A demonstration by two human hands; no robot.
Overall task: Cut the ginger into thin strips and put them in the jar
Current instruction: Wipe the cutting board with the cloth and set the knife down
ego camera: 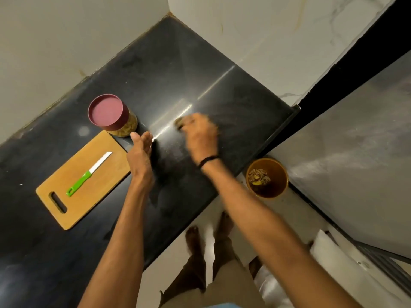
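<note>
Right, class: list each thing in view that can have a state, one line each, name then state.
jar: lid on, strips inside
knife: lying on the board, unheld
board: flat on the counter
bin: open, scraps inside
left hand: open, fingers straight, holding nothing
right hand: blurred, fingers curled; grip unclear

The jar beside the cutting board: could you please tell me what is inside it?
Through the clear wall of the jar, pale yellowish strips show, likely ginger. A maroon lid sits on top and hides the rest.
</note>
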